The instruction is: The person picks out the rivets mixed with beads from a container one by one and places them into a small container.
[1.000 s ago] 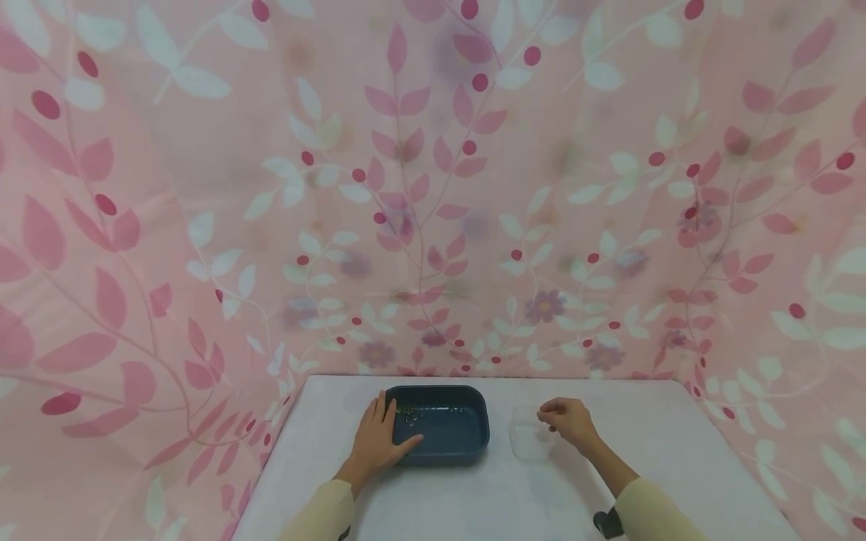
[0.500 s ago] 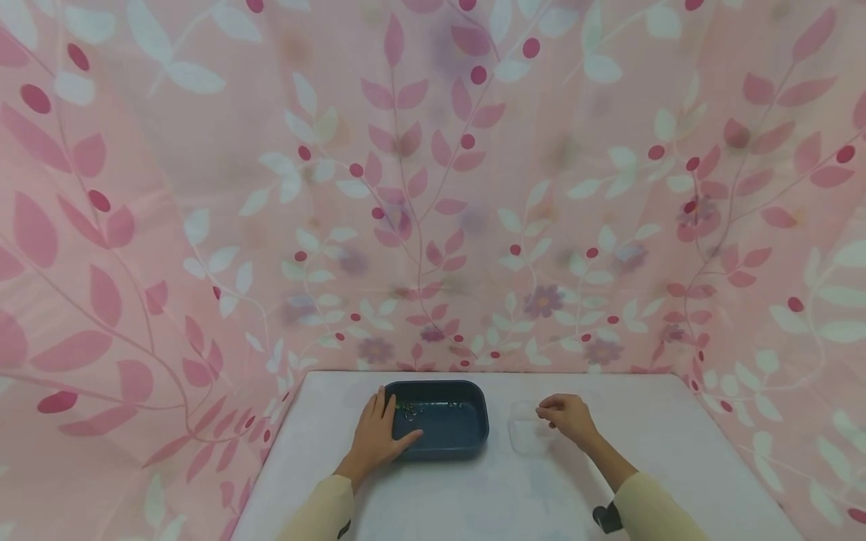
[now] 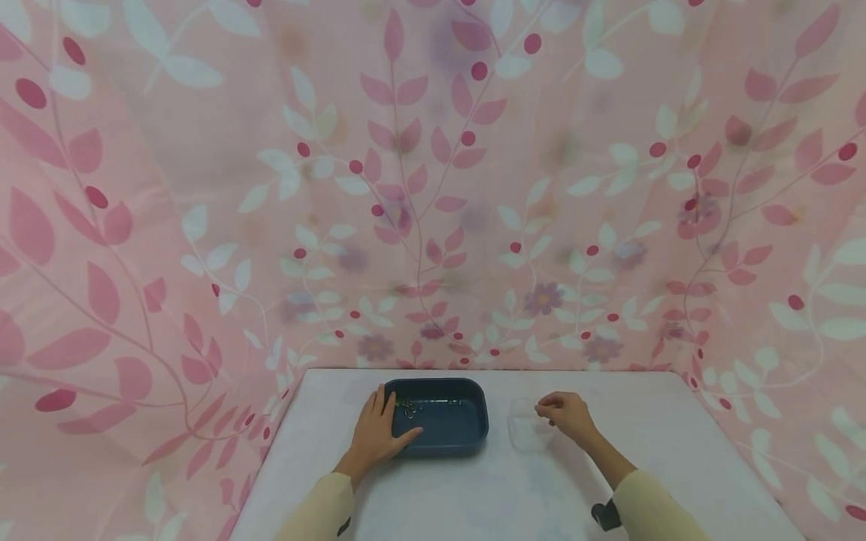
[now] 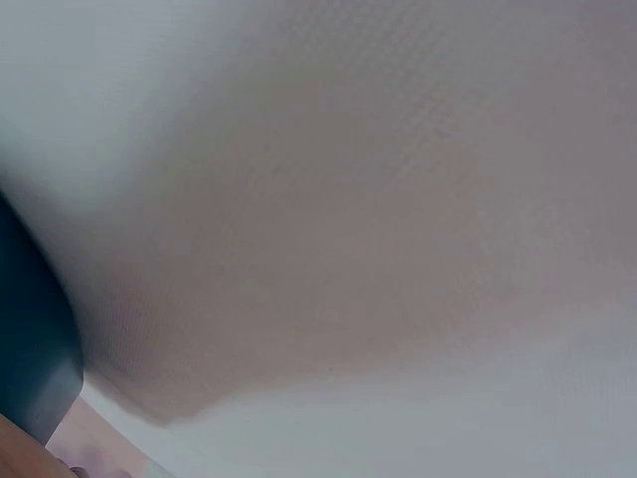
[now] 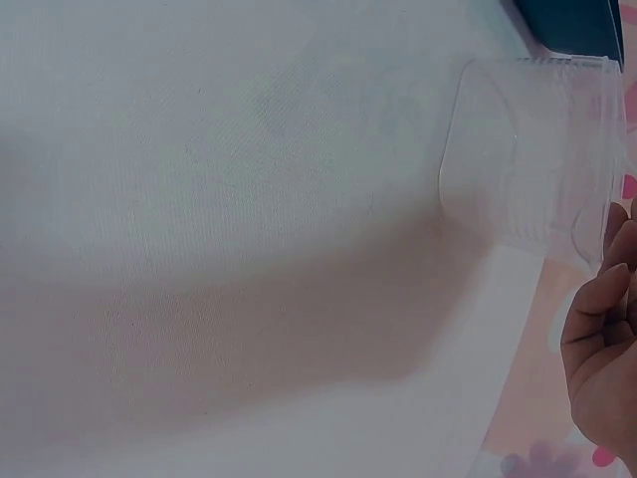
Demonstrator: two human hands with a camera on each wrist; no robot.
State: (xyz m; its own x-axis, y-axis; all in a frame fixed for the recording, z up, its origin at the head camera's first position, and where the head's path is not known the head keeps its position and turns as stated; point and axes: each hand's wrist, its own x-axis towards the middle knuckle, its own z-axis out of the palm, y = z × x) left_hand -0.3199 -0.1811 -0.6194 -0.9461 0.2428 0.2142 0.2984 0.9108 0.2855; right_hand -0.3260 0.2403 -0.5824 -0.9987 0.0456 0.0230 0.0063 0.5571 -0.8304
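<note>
Nothing shifts: my left hand (image 3: 375, 436) rests spread on the tray (image 3: 443, 451); my right hand (image 3: 571, 417) curls at the box (image 5: 513, 154), grip unclear.

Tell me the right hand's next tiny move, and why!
Maybe the right hand should loosen its fingers, so anything pinched could drop into the clear box: they're curled at its rim, though I can't see if they hold something. Small shiny pieces sit in the blue tray.
</note>
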